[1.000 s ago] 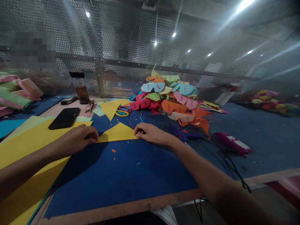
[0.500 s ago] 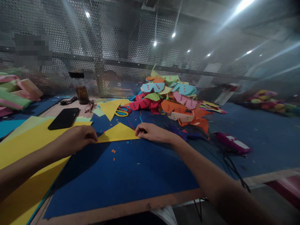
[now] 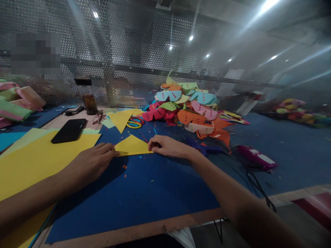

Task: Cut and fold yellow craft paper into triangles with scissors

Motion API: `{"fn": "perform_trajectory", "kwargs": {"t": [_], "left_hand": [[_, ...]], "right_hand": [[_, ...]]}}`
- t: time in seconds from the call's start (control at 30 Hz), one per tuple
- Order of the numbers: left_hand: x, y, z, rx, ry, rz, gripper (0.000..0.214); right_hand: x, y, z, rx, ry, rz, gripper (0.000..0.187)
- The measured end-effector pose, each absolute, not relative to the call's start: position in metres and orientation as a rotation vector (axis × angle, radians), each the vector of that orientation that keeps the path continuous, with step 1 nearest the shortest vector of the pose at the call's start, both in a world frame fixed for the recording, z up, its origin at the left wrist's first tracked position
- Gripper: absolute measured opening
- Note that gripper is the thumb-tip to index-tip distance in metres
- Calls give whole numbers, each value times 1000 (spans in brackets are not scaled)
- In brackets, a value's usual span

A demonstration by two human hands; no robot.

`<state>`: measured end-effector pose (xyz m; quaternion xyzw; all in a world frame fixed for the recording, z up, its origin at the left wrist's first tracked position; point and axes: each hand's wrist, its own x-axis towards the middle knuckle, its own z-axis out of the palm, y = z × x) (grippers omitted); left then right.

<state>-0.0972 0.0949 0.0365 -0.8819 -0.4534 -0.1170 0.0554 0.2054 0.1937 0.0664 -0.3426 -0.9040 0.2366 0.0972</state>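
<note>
A folded yellow paper triangle (image 3: 131, 145) lies on the blue table cover with its long edge towards me and its peak pointing away. The fingers of my left hand (image 3: 95, 160) are together and press on the triangle's left corner, covering it. At the opposite corner my right hand (image 3: 165, 145) is curled, thumb and fingers pinching the paper. Beyond the triangle lies another pointed yellow paper piece (image 3: 120, 119), beside scissors with red and yellow handles (image 3: 134, 123). Under my left forearm is a stack of yellow sheets (image 3: 43, 156).
A black phone (image 3: 69, 131) rests on the yellow sheets, with a dark-filled bottle (image 3: 89, 98) and glasses (image 3: 98, 118) behind. A pile of coloured paper masks (image 3: 186, 103) stands at the back. To the right lies a purple device (image 3: 256, 157) with a black cable.
My left hand has slid right along the triangle's front edge and now covers more of its left corner, with the fingers flatter. My right hand stays at the right corner.
</note>
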Motion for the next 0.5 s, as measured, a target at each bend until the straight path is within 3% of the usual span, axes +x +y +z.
{"fn": "perform_trajectory", "kwargs": {"t": [0.5], "left_hand": [[-94,97,33,-2726,-1387,-547,40]], "right_hand": [[203,189,69,-1006,-2686,646,24]]}}
